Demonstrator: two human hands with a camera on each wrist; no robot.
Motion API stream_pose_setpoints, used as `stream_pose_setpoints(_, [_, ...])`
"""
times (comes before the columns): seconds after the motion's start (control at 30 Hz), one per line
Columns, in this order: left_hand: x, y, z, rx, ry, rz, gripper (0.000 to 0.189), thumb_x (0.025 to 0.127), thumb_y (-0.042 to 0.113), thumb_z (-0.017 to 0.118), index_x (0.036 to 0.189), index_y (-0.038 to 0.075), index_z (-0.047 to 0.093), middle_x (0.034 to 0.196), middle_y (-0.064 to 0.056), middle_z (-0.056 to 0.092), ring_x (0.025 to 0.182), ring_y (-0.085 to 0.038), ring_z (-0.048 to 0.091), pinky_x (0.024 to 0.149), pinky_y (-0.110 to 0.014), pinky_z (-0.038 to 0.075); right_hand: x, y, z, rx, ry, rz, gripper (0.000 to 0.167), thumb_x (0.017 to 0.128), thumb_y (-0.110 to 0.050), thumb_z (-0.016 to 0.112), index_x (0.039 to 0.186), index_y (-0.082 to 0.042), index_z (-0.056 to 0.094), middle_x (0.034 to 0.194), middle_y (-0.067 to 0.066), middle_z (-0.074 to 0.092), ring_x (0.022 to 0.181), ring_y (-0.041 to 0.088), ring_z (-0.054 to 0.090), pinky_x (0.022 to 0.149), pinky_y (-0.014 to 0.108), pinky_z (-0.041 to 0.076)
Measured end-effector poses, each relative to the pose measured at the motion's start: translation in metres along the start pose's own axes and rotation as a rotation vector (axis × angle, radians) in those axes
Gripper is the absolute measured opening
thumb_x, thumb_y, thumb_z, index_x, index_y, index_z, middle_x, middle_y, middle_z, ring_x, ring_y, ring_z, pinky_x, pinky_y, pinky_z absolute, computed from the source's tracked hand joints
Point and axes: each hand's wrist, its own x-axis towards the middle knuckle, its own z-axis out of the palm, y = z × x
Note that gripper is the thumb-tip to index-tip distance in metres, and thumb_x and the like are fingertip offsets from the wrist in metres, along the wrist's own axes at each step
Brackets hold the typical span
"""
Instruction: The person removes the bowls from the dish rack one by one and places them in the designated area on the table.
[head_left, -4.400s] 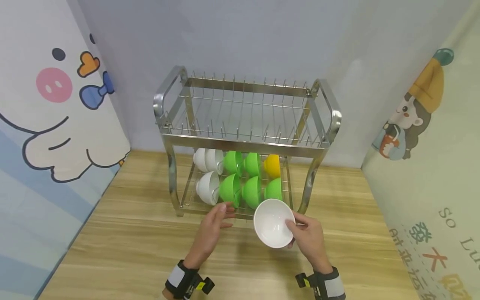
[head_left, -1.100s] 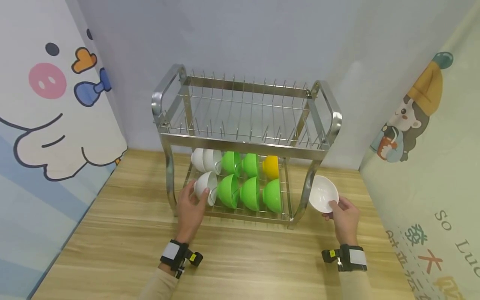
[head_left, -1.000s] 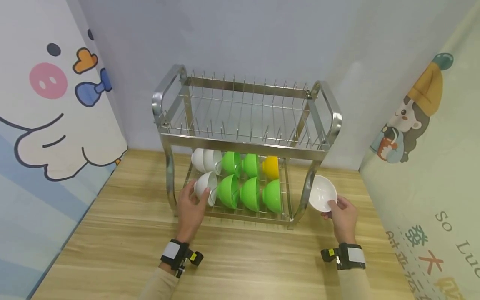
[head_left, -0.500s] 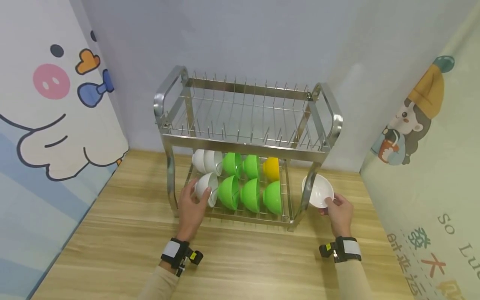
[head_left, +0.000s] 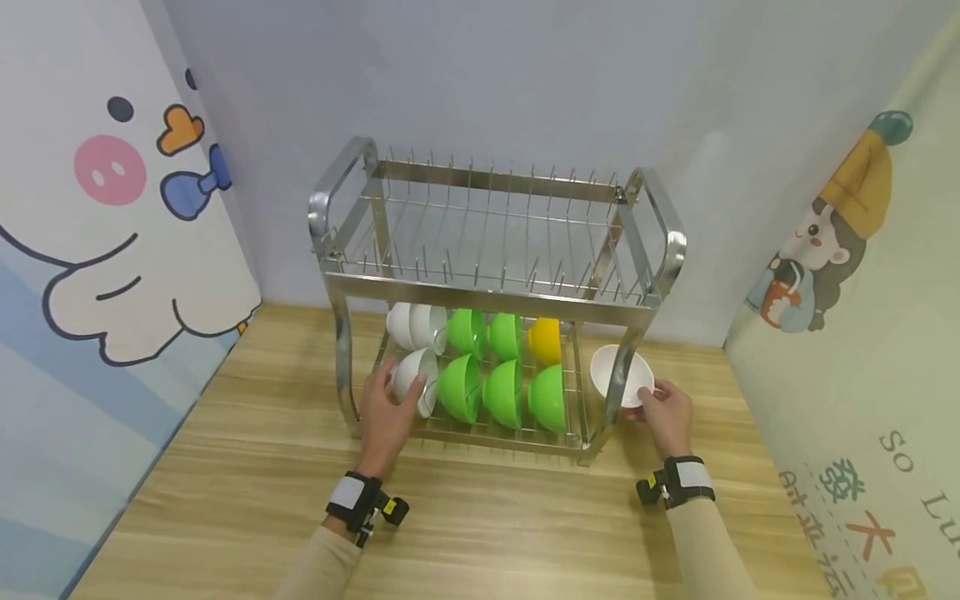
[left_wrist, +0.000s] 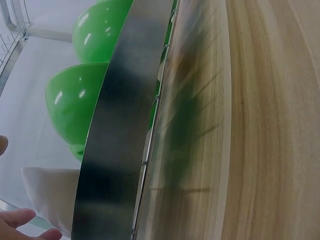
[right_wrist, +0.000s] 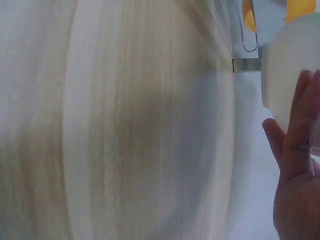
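Observation:
My left hand [head_left: 386, 421] grips a white bowl [head_left: 408, 373] at the front left of the rack's lower tier, thumb on one side and fingers on the other. That bowl [left_wrist: 52, 192] stands on edge beside green bowls in the left wrist view. At the rack's right side, my right hand [head_left: 666, 417] holds another white bowl [head_left: 602, 371] by its rim, thumb inside and fingers beneath. The rack's right front leg partly covers this bowl in the head view. In the right wrist view, fingers [right_wrist: 300, 135] spread under the bowl's outside [right_wrist: 287, 55].
A two-tier metal dish rack [head_left: 487, 298] stands on the wooden table [head_left: 487, 517]. Its lower tier carries several green bowls [head_left: 502, 396], a yellow bowl [head_left: 545, 340] and white bowls [head_left: 427, 327] at the back left. A grey wall [head_left: 525, 83] rises behind; printed panels flank both sides.
The right hand took its white bowl from before the rack to the right side, then leftward behind the right front leg. My left hand moved onto the front-left white bowl and stayed there.

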Motion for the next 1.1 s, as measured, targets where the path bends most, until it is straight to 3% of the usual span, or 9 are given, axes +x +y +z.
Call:
stream_pose_setpoints(0.17, [-0.002,-0.001,-0.003,-0.001,-0.018,-0.012,0.068,0.100,0.034,0.073,0.155,0.003,0.047,0.154,-0.023,0.047,0.144,-0.044,0.047,0.113,-0.062,0.050,0.005,-0.003,0.004,0.004,-0.041,0.054,0.050,0.098,0.001,0.052,0.142,0.023,0.046,0.075,-0.004,0.070,0.050,0.004,0.067,0.055,0.021,0.062])
stream_pose_setpoints(0.27, [-0.002,-0.001,-0.004,-0.005,-0.021,-0.018,0.069,0.100,0.034,0.073,0.155,0.003,0.046,0.155,-0.023,0.046,0.144,-0.043,0.046,0.114,-0.062,0.049,0.011,-0.001,0.007,-0.033,-0.040,0.044,0.047,0.097,-0.001,0.053,0.139,0.021,0.050,0.078,0.001,0.074,0.050,0.004,0.067,0.054,0.022,0.062])
stream_pose_setpoints(0.47, [0.002,0.000,0.000,0.002,-0.011,-0.011,0.067,0.100,0.033,0.073,0.154,0.002,0.048,0.154,-0.024,0.047,0.143,-0.045,0.048,0.113,-0.062,0.050,0.023,0.003,0.011,-0.121,-0.046,0.032,0.044,0.095,-0.005,0.055,0.133,0.017,0.057,0.069,-0.008,0.071,0.050,0.005,0.067,0.054,0.022,0.060])
stream_pose_setpoints(0.53, [0.003,-0.001,0.001,0.006,-0.009,-0.014,0.066,0.100,0.032,0.073,0.153,0.002,0.048,0.154,-0.024,0.047,0.143,-0.047,0.049,0.112,-0.062,0.051,0.026,0.004,0.012,-0.133,-0.045,0.032,0.045,0.095,-0.006,0.054,0.133,0.018,0.057,0.070,-0.004,0.072,0.049,0.004,0.066,0.052,0.021,0.059])
stream_pose_setpoints(0.73, [0.003,-0.004,0.001,0.019,-0.008,-0.014,0.066,0.100,0.031,0.074,0.153,0.002,0.048,0.155,-0.024,0.047,0.141,-0.048,0.050,0.110,-0.063,0.052,0.033,0.008,0.014,-0.273,-0.003,0.008,0.044,0.094,-0.013,0.057,0.127,0.015,0.064,0.096,0.025,0.080,0.053,-0.002,0.062,0.056,0.015,0.051])
stream_pose_setpoints(0.97, [0.003,-0.003,-0.001,0.022,-0.022,-0.015,0.067,0.100,0.032,0.073,0.154,0.001,0.047,0.157,-0.025,0.045,0.143,-0.049,0.049,0.113,-0.063,0.050,0.038,0.009,0.017,-0.338,0.028,-0.001,0.047,0.090,-0.021,0.059,0.119,0.014,0.068,0.098,0.026,0.079,0.066,0.009,0.064,0.060,0.020,0.047])
stream_pose_setpoints(1.1, [0.004,-0.003,-0.004,0.019,-0.025,-0.020,0.068,0.100,0.031,0.073,0.154,0.000,0.047,0.156,-0.027,0.045,0.143,-0.050,0.048,0.114,-0.063,0.049,0.042,0.010,0.019,-0.370,0.030,0.031,0.046,0.092,-0.024,0.061,0.123,0.010,0.069,0.111,0.028,0.077,0.076,0.012,0.066,0.065,0.020,0.048])
